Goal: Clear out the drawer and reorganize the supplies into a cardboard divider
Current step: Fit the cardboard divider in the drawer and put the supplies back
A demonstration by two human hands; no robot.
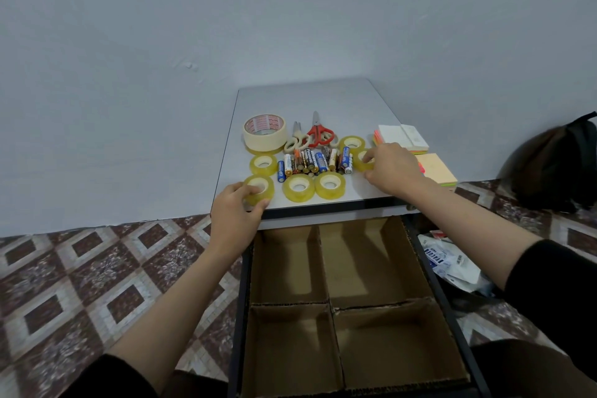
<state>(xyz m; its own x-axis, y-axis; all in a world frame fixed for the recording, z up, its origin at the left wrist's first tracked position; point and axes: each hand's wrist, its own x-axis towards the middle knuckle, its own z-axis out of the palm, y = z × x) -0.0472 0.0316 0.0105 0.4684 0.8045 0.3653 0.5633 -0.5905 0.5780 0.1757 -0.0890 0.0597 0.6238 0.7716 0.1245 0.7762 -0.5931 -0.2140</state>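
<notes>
The open drawer holds a cardboard divider [331, 300] with empty compartments. On the cabinet top [310, 100] above it lie several yellow clear-tape rolls, a row of batteries [315, 162], two pairs of scissors [318, 134] and a big masking tape roll [264, 132]. My left hand [234, 213] grips the front-left tape roll [260, 187] at the top's near edge. My right hand [389, 168] pinches another tape roll [363, 162] at the right end of the batteries.
Stacks of sticky notes [403, 137] and an orange pad [434, 168] lie at the top's right side. A dark bag [555, 168] sits on the patterned tile floor at right, with white packets [452, 263] beside the drawer. A plain wall stands behind.
</notes>
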